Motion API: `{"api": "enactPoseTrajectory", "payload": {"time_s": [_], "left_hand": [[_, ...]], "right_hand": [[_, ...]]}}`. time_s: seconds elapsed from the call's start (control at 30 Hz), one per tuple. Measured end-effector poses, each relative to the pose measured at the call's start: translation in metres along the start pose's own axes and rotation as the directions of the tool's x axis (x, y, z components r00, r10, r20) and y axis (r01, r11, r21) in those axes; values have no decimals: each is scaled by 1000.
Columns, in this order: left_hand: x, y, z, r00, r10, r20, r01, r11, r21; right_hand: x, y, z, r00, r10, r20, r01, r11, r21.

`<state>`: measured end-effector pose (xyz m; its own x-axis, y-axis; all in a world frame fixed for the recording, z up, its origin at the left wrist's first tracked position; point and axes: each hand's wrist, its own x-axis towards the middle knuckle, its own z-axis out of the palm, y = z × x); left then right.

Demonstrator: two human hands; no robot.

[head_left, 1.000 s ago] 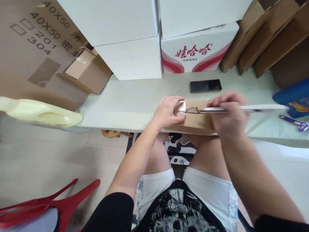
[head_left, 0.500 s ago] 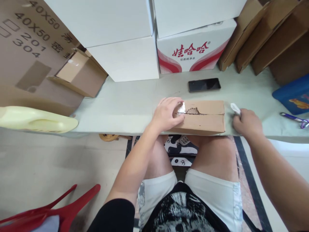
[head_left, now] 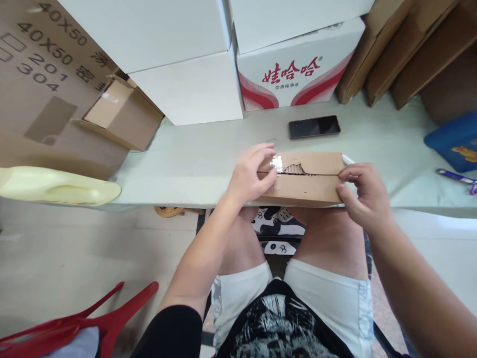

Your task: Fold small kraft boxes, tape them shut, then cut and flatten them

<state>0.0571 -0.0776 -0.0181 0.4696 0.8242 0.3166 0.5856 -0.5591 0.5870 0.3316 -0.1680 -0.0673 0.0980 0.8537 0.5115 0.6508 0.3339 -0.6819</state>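
A small brown cardboard box (head_left: 309, 188) lies at the table's front edge, with a torn patch along its top seam and a shiny piece of tape near its left end. My left hand (head_left: 252, 171) is wrapped over the box's left end, thumb on the near flap. At the right end, my right hand (head_left: 363, 191) touches the seam with thumb and fingertips. A white object (head_left: 347, 159) shows behind the box's right end, partly hidden by the right hand.
A black phone (head_left: 315, 127) lies behind the box. White cartons (head_left: 194, 89) and a red-and-white carton (head_left: 294, 74) stand at the back. At right are a blue container (head_left: 452, 141) and a purple pen-like item (head_left: 456, 177); a yellow object (head_left: 59, 186) is at left.
My right hand has moved left to the box's right end. The white object it held now lies behind the box's corner. My left hand stays on the left end.
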Motion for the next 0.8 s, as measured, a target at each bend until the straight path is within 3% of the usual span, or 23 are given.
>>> {"api": "enactPoseTrajectory", "payload": {"time_s": [0.1,0.17,0.33,0.5,0.6,0.7,0.8], "left_hand": [[-14,-6,-2,958,-71,-277,85,996,39],[-24,-13,-3,932,-120,-343,145,988,50],[-39,-31,2,978,-145,-149,132,987,-93],[-31,-40,-2,995,-95,40,100,985,-142],[-20,-29,-16,974,-71,215,89,993,-75],[-10,-5,-31,920,-137,367,127,991,52],[-3,17,-36,905,-205,373,152,974,167]], "right_hand": [[-2,0,6,999,28,-27,-28,999,-18],[-4,3,7,998,33,-58,-36,999,-39],[-10,10,5,1000,-3,-12,2,999,-54],[-6,8,1,994,-91,65,96,993,-75],[3,1,-5,969,-131,209,148,987,-67],[10,-7,-10,911,-167,377,208,975,-73],[13,-16,-11,889,-189,417,250,963,-97]]}}
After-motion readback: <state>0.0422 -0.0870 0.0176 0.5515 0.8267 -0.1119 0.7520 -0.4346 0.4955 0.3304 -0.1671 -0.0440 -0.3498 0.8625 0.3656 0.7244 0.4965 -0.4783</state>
